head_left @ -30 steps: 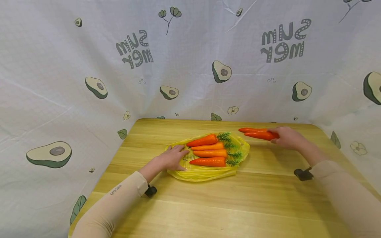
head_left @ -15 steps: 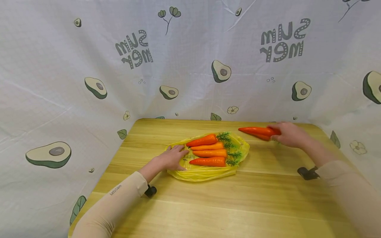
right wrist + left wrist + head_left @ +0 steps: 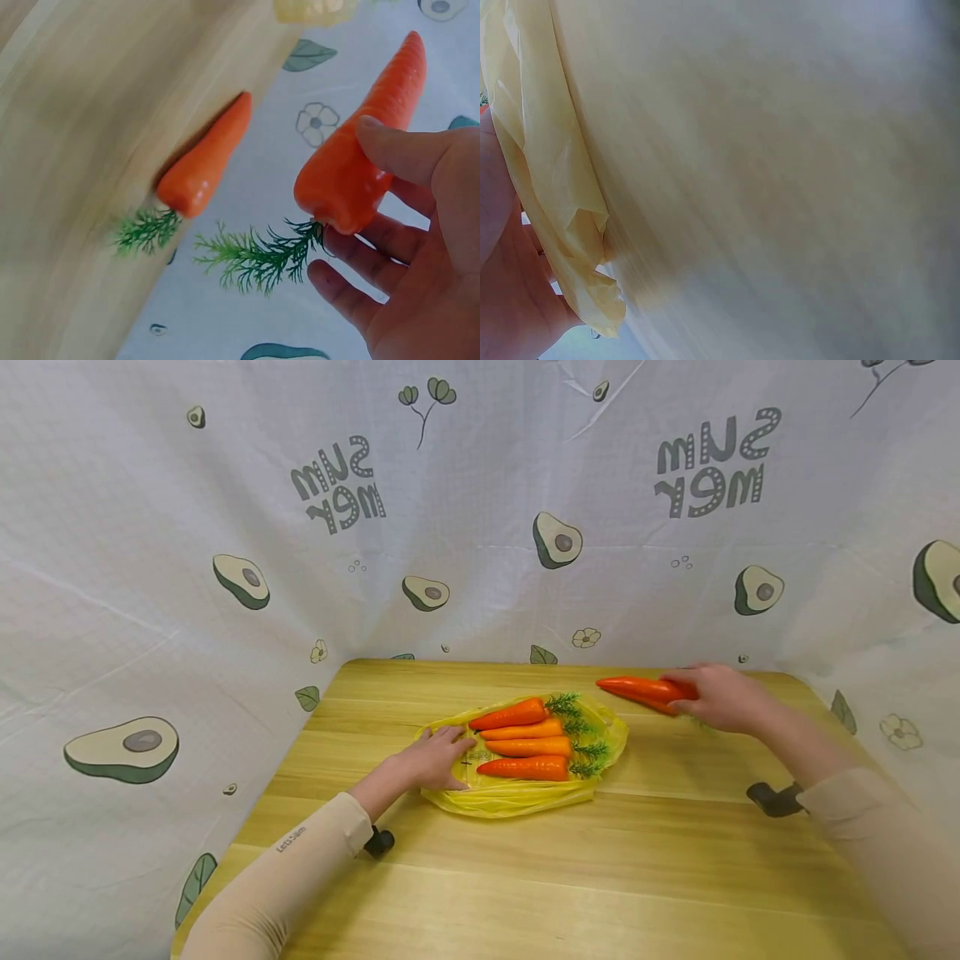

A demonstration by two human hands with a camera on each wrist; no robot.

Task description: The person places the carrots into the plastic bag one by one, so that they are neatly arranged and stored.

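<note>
My right hand (image 3: 723, 697) grips an orange carrot (image 3: 356, 161) between thumb and fingers, its leafy green top hanging near the fingertips. A second carrot (image 3: 206, 161) lies on the table, apart from the held one in the right wrist view. The head view shows the held carrot (image 3: 637, 688) overlapping it. My left hand (image 3: 437, 758) rests, fingers spread, on the left end of a yellow plastic bag (image 3: 510, 802). Several carrots (image 3: 528, 747) lie side by side on this bag, tips towards my left hand and green tops to the right.
The wooden table (image 3: 525, 885) bears everything here. A white curtain (image 3: 480, 510) printed with avocados hangs behind and along both sides. Each wrist wears a small black camera, such as the right wrist camera (image 3: 776, 799).
My right hand has risen slightly towards the back with a carrot, which now covers much of the one that lay beside it. My left hand and the bag have stayed put.
</note>
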